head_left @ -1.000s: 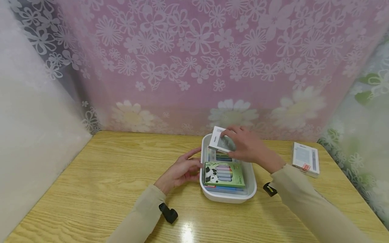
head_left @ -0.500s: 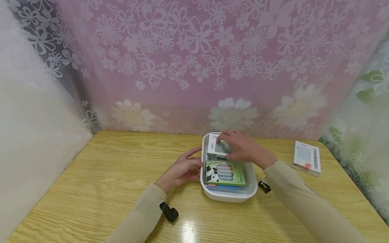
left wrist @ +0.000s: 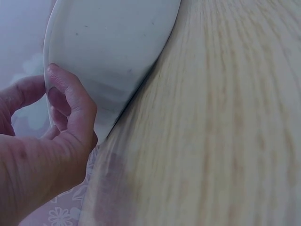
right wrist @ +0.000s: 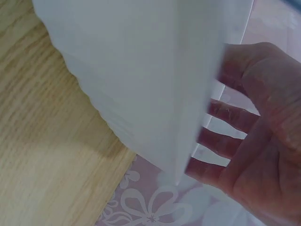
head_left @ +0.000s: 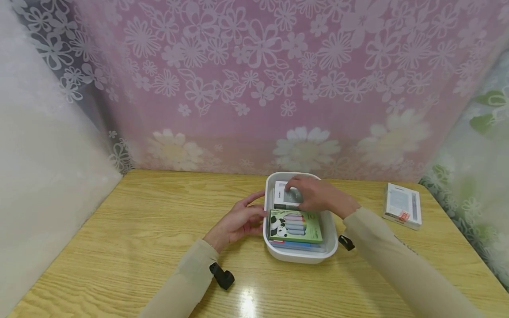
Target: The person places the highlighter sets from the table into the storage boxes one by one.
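Note:
My right hand (head_left: 318,194) reaches into a white plastic bin (head_left: 333,247) and holds a flat white box with a grey panel (head_left: 280,194) at the bin's far end. The box lies low inside, its right part hidden by my fingers. Nearer me sits a green box with pandas and pastel markers (head_left: 294,227), over a blue flat pack (head_left: 302,246). My left hand (head_left: 238,221) grips the bin's left rim. In the left wrist view, its curled fingers (left wrist: 77,103) meet the rim. The bin's wall (right wrist: 131,70) partly hides my right fingertips in the right wrist view.
Another white box with a red sticker (head_left: 402,205) lies at the table's right side. The wooden table (head_left: 159,221) ends at a pink flowered curtain (head_left: 222,88). More curtains hang along both sides.
My right hand has lowered the white-and-grey box from a tilt above the far end down into the bin, flat behind the panda box. My left hand has kept its place at the rim.

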The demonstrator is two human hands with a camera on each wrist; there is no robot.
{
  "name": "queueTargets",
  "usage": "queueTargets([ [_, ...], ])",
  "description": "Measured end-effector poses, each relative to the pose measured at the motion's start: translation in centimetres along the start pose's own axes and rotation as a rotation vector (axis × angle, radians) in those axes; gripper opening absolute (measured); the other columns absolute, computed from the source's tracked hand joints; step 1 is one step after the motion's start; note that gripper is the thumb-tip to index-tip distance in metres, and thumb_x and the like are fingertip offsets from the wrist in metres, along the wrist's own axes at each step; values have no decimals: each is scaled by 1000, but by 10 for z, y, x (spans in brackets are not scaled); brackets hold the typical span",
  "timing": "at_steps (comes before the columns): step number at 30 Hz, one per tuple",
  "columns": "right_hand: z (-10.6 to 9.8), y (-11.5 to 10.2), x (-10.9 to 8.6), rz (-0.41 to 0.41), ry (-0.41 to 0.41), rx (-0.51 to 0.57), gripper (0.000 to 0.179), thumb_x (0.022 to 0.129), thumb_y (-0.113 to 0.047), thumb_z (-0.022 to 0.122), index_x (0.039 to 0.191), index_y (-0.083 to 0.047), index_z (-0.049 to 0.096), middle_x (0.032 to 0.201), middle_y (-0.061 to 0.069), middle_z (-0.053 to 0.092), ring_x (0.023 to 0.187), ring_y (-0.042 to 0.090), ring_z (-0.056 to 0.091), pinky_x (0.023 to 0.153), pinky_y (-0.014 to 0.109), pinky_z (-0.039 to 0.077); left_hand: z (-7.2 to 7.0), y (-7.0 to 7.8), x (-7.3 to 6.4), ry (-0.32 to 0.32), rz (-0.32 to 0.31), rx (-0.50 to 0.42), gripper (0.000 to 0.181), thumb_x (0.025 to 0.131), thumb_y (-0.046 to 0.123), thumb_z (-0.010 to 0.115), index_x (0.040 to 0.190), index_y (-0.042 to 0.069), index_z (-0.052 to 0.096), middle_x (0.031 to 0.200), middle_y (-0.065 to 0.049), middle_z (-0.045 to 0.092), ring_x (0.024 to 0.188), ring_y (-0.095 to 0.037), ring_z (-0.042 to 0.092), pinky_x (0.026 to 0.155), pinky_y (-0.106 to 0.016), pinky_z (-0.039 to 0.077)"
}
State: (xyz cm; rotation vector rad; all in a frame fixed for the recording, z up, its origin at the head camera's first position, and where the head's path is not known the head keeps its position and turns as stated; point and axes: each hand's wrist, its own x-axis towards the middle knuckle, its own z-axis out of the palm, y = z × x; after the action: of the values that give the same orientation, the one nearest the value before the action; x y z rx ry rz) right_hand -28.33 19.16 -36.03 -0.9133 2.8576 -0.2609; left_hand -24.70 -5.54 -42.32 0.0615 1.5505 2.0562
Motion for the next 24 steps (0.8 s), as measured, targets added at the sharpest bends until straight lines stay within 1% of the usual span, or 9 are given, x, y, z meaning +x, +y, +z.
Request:
queueTargets([
  [2,1,0,-1,-1,-19,13,48,85,-10,77,130,-9,63,143,18,58,130,35,57,108,53,48,0,0,0,-2,0,1,73,92,3,64,157,26,40,137,-16,63,90,-14,68,66,-28,57],
  [5,1,0,-2,-2,-35,13,46,87,-10,76,130,-8,63,143,19,58,132,36,56,110,53,47,0,0,0,0,-1,2,73,92,3,64,157,26,40,137,-15,63,90,-14,68,66,-28,57],
  [13,-7,-4,-9,11,-37,8,46,89,-15,76,132,-7,63,143,19,59,131,36,58,108,54,48,-1,0,2,5,2,-1,74,92,2,64,158,25,39,137,-16,63,92,-15,69,67,-29,58],
  [16,-11,-4,-13,-1,-19,3,44,90,-15,74,132,-5,63,141,20,60,127,37,60,106,54,50,-1,-1,3,9,2,0,74,93,2,64,158,26,39,139,-16,63,91,-15,68,67,-29,57],
  [24,-19,3,-26,-44,66,-4,35,93,-12,67,127,-1,65,131,19,66,118,38,64,100,55,52,0,-2,2,15,3,10,74,92,2,65,157,26,39,141,-18,61,90,-15,68,66,-29,56],
])
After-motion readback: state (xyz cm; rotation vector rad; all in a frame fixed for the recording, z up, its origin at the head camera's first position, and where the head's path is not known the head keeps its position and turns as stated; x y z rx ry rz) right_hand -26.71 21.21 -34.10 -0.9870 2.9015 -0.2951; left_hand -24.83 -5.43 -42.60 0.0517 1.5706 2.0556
